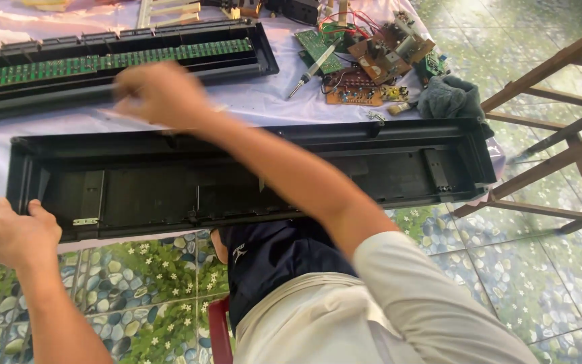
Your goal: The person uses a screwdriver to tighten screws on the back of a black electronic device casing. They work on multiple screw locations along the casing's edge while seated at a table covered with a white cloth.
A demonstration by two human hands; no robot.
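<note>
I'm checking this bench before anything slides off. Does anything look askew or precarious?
Yes: the long black casing juts past the table at its right end and near edge. The left hand grips its left corner. Loose circuit boards lie heaped at the back.

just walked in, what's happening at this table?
A person sits at a cloth-covered table with a long, empty black plastic casing lying open in front of them. The left hand grips the casing's near left corner. The right hand, blurred, reaches across above its far edge; whether it holds anything is unclear. Behind lies a second black casing with a long green circuit board. Loose circuit boards, a screwdriver and a grey cloth sit at the far right.
</note>
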